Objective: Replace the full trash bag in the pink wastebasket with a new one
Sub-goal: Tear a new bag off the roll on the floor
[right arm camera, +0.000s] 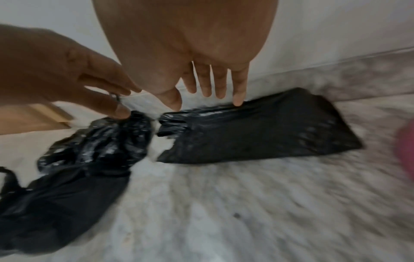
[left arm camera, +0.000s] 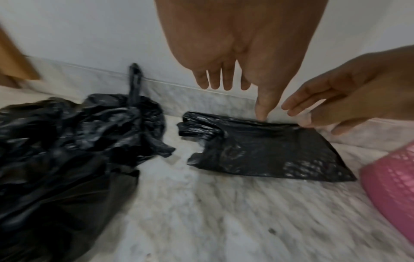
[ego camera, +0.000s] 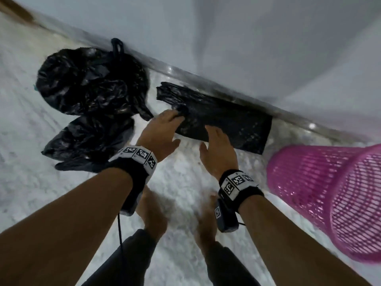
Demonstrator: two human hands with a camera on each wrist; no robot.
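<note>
A new black trash bag (ego camera: 226,118) lies flat and folded on the marble floor against the wall. My left hand (ego camera: 165,129) reaches over its handle end and my right hand (ego camera: 214,145) over its near edge, both with straight fingers and holding nothing. From the wrists, the left hand (left arm camera: 235,79) and right hand (right arm camera: 201,85) hover just above the flat bag (left arm camera: 268,150) (right arm camera: 268,131); contact is unclear. The tied full trash bag (ego camera: 90,81) sits to the left. The pink wastebasket (ego camera: 329,193) stands at the right with no liner visible.
A second crumpled black bag (ego camera: 88,139) lies in front of the full one. The white wall and its grey baseboard (ego camera: 206,79) run right behind the bags. My bare feet (ego camera: 152,215) stand on the floor below my hands. A wooden edge (ego camera: 14,7) shows at far left.
</note>
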